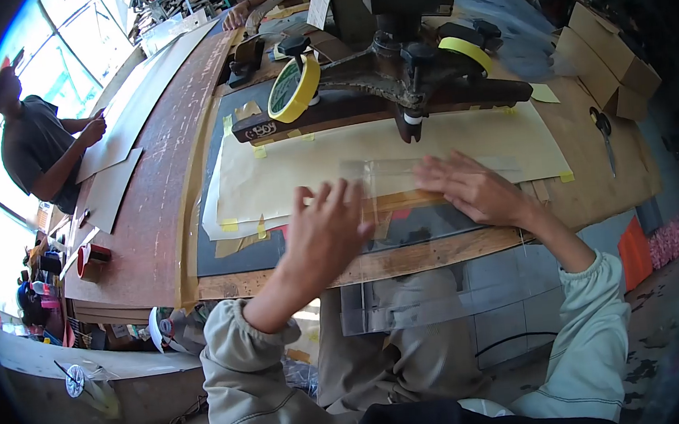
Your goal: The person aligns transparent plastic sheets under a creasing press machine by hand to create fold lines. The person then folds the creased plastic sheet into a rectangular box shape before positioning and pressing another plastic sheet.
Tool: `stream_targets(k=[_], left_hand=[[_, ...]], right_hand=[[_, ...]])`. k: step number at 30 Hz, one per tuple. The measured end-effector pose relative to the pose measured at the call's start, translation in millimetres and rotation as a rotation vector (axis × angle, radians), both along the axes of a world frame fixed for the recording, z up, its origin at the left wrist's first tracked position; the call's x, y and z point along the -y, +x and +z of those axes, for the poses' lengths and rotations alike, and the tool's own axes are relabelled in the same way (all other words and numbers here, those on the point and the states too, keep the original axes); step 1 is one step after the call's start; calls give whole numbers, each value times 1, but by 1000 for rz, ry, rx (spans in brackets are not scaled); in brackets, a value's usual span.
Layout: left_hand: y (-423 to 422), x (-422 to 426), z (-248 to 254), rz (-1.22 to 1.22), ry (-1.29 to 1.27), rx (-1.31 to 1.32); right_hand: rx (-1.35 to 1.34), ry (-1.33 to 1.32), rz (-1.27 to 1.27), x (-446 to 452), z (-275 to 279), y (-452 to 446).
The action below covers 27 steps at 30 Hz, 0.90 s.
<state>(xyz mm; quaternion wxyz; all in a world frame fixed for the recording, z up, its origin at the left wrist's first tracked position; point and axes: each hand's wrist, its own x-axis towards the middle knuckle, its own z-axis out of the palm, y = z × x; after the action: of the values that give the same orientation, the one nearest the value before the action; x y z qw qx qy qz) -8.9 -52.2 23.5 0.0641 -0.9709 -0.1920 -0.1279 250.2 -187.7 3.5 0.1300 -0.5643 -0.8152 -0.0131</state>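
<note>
A clear plastic sheet (425,308) lies over the front edge of the workbench, its lower part hanging above my lap. My right hand (471,188) rests on its far part, fingers stretched out and flat. To the left, my left hand (324,225) is raised with its fingers apart, slightly blurred, by the sheet's left side; contact there is unclear. Beneath and beyond both hands, a large cream paper sheet (296,175) is spread out, with small yellow tape pieces along its edges. It lies on a dark mat (222,258).
A metal machine head (391,66) with a dark bar stands over the paper. Yellow tape rolls (294,88) hang on it. Scissors (604,136) and a cardboard box (609,63) are at right. A person (43,145) stands at left; another person's hand (237,15) shows behind.
</note>
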Motion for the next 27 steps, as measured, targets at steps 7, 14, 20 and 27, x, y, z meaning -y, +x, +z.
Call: stream_targets(k=[7, 14, 20, 27], left_hand=[[5, -49, -13, -103, -79, 96], [19, -93, -5, -153, -480, 76], [14, -97, -19, -278, -324, 95], [19, -88, -24, -246, -532, 229]], right_hand=[[-98, 132, -341, 22, -3, 32], [-202, -27, -421, 1, 10, 51], [-29, 295, -353, -4, 1, 40], [-16, 329, -309, -6, -4, 35]])
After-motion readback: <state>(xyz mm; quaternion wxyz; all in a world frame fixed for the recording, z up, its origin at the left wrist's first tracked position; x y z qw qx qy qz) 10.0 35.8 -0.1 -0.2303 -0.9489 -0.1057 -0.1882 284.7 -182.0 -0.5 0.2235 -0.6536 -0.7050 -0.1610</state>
